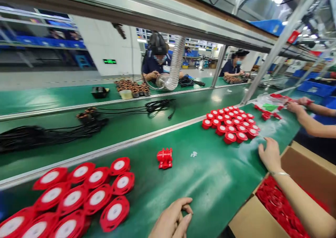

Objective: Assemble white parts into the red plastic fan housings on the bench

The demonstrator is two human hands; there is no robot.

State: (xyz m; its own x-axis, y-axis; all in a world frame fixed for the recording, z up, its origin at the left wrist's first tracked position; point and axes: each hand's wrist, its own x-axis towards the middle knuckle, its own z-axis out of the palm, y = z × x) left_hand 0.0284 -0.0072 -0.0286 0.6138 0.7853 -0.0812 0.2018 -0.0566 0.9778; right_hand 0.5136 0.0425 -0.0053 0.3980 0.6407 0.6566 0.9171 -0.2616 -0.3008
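Note:
My left hand [172, 221] rests at the near edge of the green table mat [210, 182], fingers curled together with nothing in them. To its left lie several red round parts with white centres [78, 196], laid flat in rows. My right hand [270, 155], with a thin bracelet at the wrist, lies flat on the mat, fingers spread and holding nothing. It is just below a second cluster of red round parts [231, 124]. A single red part [165, 158] stands alone mid-mat between my hands.
A cardboard box [309, 175] with red parts inside sits under my right forearm. A co-worker's hands [298, 106] work at a plastic bag with red parts [270, 103] to the right. Black cables [52, 133] lie on the conveyor belt; two people sit across it.

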